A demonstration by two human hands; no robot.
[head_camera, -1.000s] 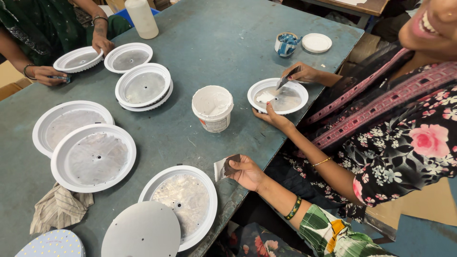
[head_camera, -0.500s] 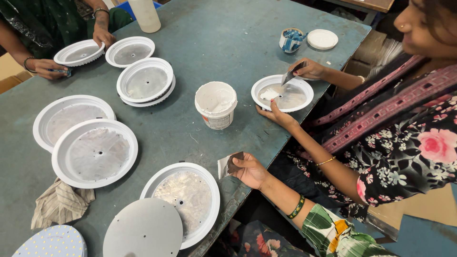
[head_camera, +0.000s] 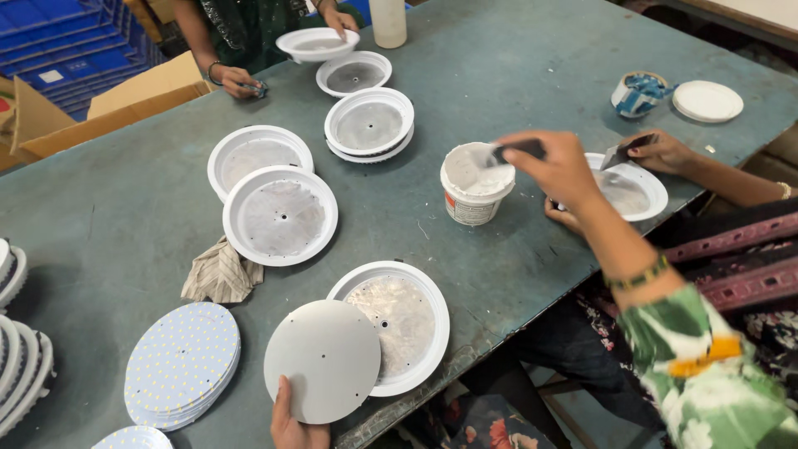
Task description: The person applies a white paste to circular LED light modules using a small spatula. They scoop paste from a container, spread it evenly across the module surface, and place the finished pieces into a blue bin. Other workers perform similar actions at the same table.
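Here, scraper point(head_camera: 517, 150) over tub point(head_camera: 474, 185).

Worn grey-green worktable point(head_camera: 166, 216), blue plastic crates point(head_camera: 58, 41) behind, cardboard box point(head_camera: 125, 104) beside, even light

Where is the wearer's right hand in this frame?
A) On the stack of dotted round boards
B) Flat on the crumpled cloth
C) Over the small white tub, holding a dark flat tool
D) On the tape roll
C: the right hand reaches over the white tub with a dark flat tool pinched in its fingers.
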